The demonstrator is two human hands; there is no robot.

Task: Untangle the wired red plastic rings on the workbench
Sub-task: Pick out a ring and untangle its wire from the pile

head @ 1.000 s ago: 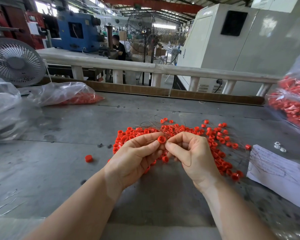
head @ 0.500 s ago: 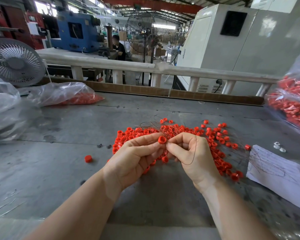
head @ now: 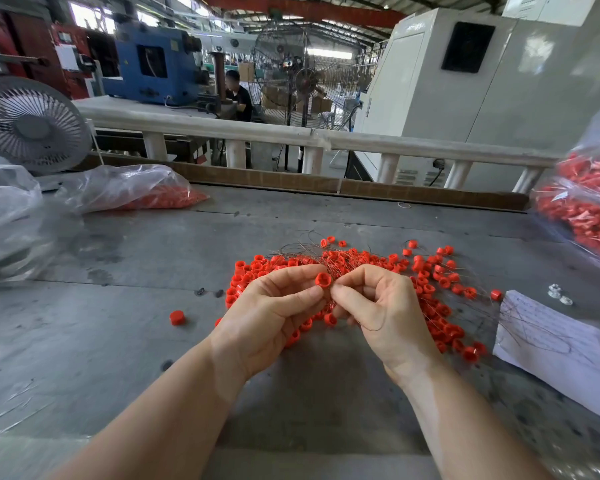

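1. The left hand [head: 274, 317] is curled, pinching one red ring [head: 323, 280] between thumb and forefinger, just above the pile.
2. The right hand [head: 381, 313] is curled too, thumb and forefinger pinched together right beside that ring; they seem to hold a thin wire [head: 369, 327], which loops dark across the palm side of the hand.
3. The two hands meet fingertip to fingertip over the near edge of the pile [head: 378, 268] of red rings.
4. The pile lies on the grey bench [head: 153, 306], in the middle, spreading from behind the left hand round to the right of the right hand; fine wires run through it and arc up at its far side.
5. One loose ring [head: 177, 317] sits apart on the bench, left of the left hand.
6. A sheet of paper [head: 561, 348] lies at the right, near the pile's edge, with wire strands trailing over it.
7. Two small clear parts [head: 559, 294] rest just beyond the paper.
8. A clear bag [head: 132, 188] holding red pieces lies at the far left of the bench; another bag of red parts [head: 582, 209] sits at the right edge.
9. A grey fan [head: 32, 124] stands at the far left corner.
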